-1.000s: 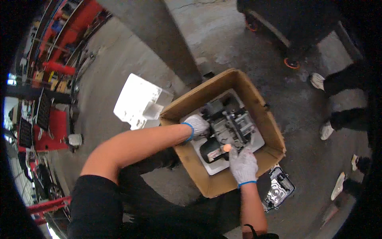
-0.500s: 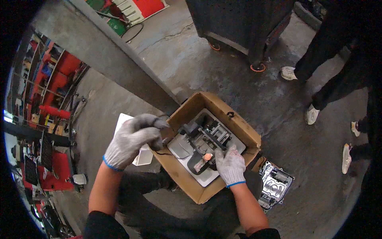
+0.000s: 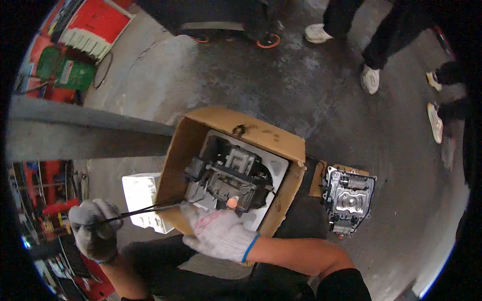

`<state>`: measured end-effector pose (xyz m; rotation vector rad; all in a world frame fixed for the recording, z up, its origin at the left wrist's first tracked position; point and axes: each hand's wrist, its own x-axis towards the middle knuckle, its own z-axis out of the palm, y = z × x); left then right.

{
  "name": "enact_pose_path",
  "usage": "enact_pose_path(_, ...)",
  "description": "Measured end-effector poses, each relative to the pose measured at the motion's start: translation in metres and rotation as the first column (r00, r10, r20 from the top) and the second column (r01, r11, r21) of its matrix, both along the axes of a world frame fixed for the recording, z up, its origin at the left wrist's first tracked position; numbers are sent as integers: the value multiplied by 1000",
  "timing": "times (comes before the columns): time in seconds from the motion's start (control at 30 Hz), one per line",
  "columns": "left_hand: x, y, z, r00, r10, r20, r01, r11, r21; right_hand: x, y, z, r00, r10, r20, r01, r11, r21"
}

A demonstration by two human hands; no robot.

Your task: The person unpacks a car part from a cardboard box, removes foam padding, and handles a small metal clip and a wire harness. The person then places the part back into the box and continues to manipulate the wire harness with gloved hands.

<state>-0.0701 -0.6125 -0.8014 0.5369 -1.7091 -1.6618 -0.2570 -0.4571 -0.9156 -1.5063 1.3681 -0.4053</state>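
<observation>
My left hand [image 3: 95, 228], in a pale knit glove, is closed on one end of a thin black cable [image 3: 143, 210]. The cable runs taut over the near left wall of an open cardboard box [image 3: 293, 200]. My right hand [image 3: 221, 233], gloved too, reaches over the box's near wall beside the cable; its fingertips are smeared, so I cannot tell whether they grip it. Inside the box, a grey and black metal mechanical unit [image 3: 233, 180] with an orange round cap [image 3: 232, 202] rests in a white moulded tray [image 3: 278, 165].
A silvery metal valve body [image 3: 350, 198] lies on cardboard right of the box. White foam packing [image 3: 140, 193] sits at its left, near a grey post [image 3: 90, 130]. A dark wheeled cabinet [image 3: 216, 15] and people's legs with white shoes [image 3: 370, 79] are beyond.
My left hand has moved down and left, drawing the cable out over the box wall. My right hand has left the unit and shifted left to the cable. The view has turned.
</observation>
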Motion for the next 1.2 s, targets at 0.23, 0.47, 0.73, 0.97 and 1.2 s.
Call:
enact_pose_path(0.23, -5, -35, -57, 779, 538, 322, -478, 842, -251, 34, 12, -35, 939, -163, -302, 41, 926, -375)
enact_pose_path(0.47, -12, -46, -69, 514, 559, 651, -511, 809, -291, -43, 58, -61, 928, -274, -254, 214, 947, -239)
enact_pose_path(0.73, 45, -68, -88, 485, 481, 730, -301, 876, -377, -44, 57, -66, 872, -338, -355, 210, 912, -353)
enact_pose_path(0.97, 30, -70, -113, 452, 436, 778, -115, 894, -434, -55, 51, -57, 901, -240, -361, 135, 947, -293)
enact_pose_path(1.2, 10, -47, -137, 414, 329, 849, -478, 872, -105, -45, 50, -70, 910, -335, -242, 290, 935, -206)
